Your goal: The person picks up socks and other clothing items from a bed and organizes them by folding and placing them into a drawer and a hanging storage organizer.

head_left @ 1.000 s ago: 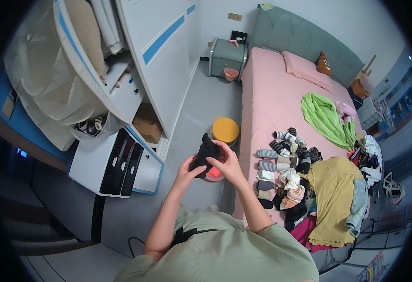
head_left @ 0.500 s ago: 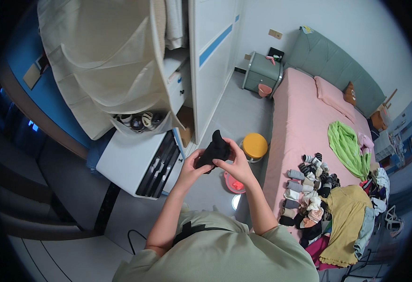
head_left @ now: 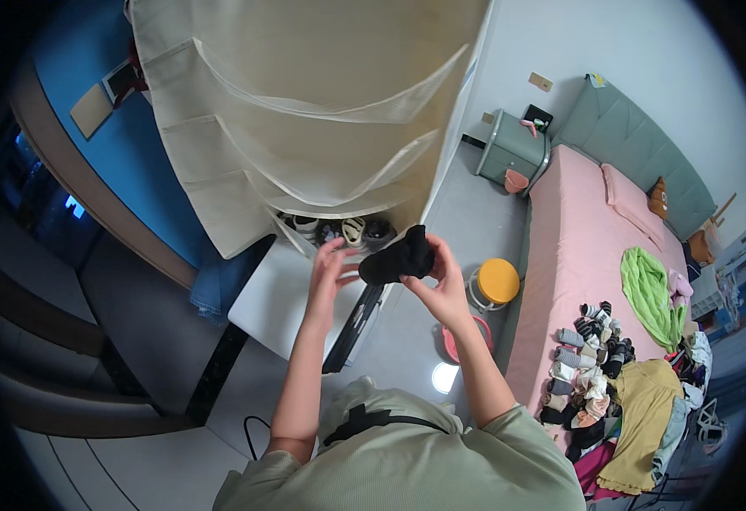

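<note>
A bunched black sock (head_left: 397,258) is pinched in my right hand (head_left: 443,285), thumb in front and fingers behind. Just to its left my left hand (head_left: 330,271) has its fingers spread apart, fingertips close to the sock's end; I cannot tell whether they touch it. Beyond both hands hangs a cream fabric organizer (head_left: 305,153) with several wide pockets. Its lowest pocket holds dark and pale rolled items (head_left: 353,232), partly hidden by the pocket's edge.
A white drawer unit (head_left: 275,298) stands below the organizer. On the right, a pink-covered bed (head_left: 543,272) bears several rolled socks (head_left: 573,358), a yellow garment (head_left: 641,417) and a green cloth (head_left: 650,294). A yellow-topped stool (head_left: 498,281) and a pink basin (head_left: 467,339) stand on the floor beside it.
My left hand has come off the black sock and its fingers have spread. The view has turned left, so the organizer now fills more of the middle.
</note>
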Available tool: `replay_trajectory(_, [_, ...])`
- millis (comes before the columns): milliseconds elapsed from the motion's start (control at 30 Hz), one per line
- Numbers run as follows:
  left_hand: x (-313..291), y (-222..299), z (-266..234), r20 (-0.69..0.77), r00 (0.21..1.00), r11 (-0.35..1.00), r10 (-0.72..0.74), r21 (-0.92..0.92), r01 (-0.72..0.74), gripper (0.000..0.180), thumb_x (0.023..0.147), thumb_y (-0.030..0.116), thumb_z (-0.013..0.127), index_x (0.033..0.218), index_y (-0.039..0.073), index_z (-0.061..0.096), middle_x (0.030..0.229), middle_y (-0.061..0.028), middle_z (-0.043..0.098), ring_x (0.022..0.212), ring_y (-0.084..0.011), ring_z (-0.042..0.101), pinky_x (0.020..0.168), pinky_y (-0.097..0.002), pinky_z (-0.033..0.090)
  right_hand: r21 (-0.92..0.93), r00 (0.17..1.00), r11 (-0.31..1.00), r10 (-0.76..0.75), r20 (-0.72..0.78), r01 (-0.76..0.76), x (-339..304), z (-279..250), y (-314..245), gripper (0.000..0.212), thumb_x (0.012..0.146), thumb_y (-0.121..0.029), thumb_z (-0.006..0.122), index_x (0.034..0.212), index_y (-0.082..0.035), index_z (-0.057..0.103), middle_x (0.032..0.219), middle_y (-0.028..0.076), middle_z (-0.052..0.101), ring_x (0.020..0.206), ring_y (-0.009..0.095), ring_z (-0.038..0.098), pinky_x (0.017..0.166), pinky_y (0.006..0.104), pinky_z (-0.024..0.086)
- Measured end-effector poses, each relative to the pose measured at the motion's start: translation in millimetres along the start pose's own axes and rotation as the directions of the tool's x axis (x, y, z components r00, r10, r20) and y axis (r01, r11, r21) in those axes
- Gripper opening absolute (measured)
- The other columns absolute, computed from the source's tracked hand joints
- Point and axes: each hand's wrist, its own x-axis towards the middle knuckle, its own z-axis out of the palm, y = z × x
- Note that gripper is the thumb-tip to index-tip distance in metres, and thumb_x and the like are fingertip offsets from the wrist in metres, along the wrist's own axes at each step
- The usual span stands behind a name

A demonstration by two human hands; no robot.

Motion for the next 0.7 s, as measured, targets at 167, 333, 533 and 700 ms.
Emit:
replay_trajectory(167, [43,12,-45,-0.235,0.972,0.998,0.007,0.058,0.006,0.045,0.09,0.039,0.051,0.123,0.011,0.04,0.107,-0.0087,0.056,0.087,-0.0177,0.059,0.077,-0.0315,0.047,-0.048,0.999,0.998,-0.035,-0.001,0.035,22,43,-10,0.058,0.07,0.0,0.069,0.121,-0.001,0.043,0.101,0.008,0.059,0.09,0.015,0.061,0.077,0.0279,0.05])
replay_trajectory(333, [74,24,-58,-0.228,0.973,0.992,-0.024,0.116,0.052,0.045,0.089,0.04,0.053,0.116,0.006,0.04,0.093,-0.0104,0.057,0.069,-0.0156,0.06,0.05,-0.0276,0.051,-0.094,0.992,0.988,-0.116,0.051,0.12,46,70,-4,0.056,0.07,-0.001,0.069,0.12,-0.001,0.043,0.107,0.011,0.055,0.095,0.019,0.059,0.079,0.03,0.049])
replay_trajectory(533, [102,7,-79,-0.308,0.942,0.974,0.132,0.219,-0.065,0.044,0.094,0.039,0.042,0.087,-0.003,0.053,0.069,-0.0108,0.058,0.058,-0.0153,0.058,0.041,-0.0265,0.048,-0.145,0.982,0.972,-0.181,0.045,0.186,69,105,-2,0.054,0.068,0.0,0.068,0.115,0.001,0.043,0.103,0.015,0.054,0.095,0.028,0.058,0.084,0.0328,0.045])
replay_trajectory(700, [87,11,-81,-0.27,0.94,0.863,0.208,0.504,-0.046,0.047,0.093,0.033,0.039,0.071,-0.004,0.057,0.059,-0.0151,0.058,0.059,-0.0278,0.06,0.056,-0.0415,0.046,-0.277,0.958,0.92,-0.287,0.002,0.276,84,124,12,0.052,0.069,-0.003,0.067,0.115,0.001,0.043,0.104,0.019,0.054,0.096,0.036,0.056,0.082,0.0363,0.046])
